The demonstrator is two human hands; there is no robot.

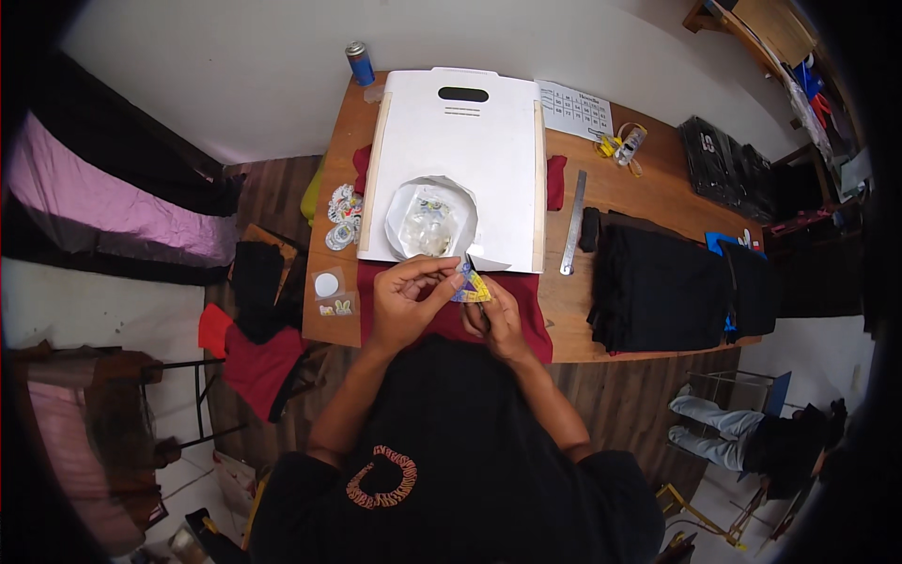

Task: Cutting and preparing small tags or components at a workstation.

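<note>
A small blue-and-yellow printed piece [473, 288], like a sticker or transfer, is pinched at its left edge by my left hand [412, 299]. My right hand [500, 324] is closed at the piece's right side, around what looks like scissors [471, 266]. Only a dark, narrow part of them shows beside the piece; the rest is hidden by fingers. Both hands are over the near edge of a white board [512, 188] with a handle slot. On this board, just beyond my left hand, a round white bowl [398, 246] holds clear and printed scraps. Maroon cloth [526, 315] lies beneath.
Round printed pieces [344, 216] lie left of the board. To the right are a steel ruler [573, 226], folded black cloth [644, 282] and a yellow tape dispenser [609, 148]. A blue can [359, 64] stands at the back. Someone in jeans [723, 418] is at far right.
</note>
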